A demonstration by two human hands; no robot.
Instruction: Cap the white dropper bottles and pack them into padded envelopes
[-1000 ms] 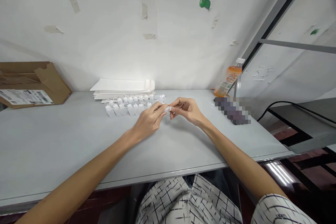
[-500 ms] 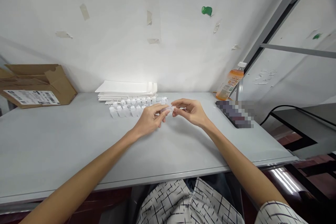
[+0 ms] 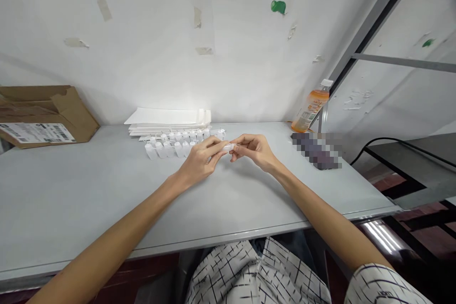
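Note:
Between my left thumb and fingers is a small white plastic piece (image 3: 228, 147), held over the table. My left hand (image 3: 204, 159) is closed on it. My right hand (image 3: 254, 152) meets it from the other side, thumb and fingertips pinched at its end on a thin pale string or wire (image 3: 238, 144). Left of and behind my left hand, several similar small white cylinders (image 3: 163, 149) stand in rows, thin loops showing at their tops. My left hand partly hides the nearest of them.
Flat white sheets or envelopes (image 3: 164, 116) lie stacked against the wall. An open cardboard box (image 3: 76, 116) stands at the left. Toward the right, an orange drink bottle (image 3: 309, 107) leans by the metal frame (image 3: 366, 33), with a blurred dark object (image 3: 317, 150) in front.
My hands stay together around the white piece, which has turned slightly. The left fingers have straightened over it. The whole view has shifted a little.

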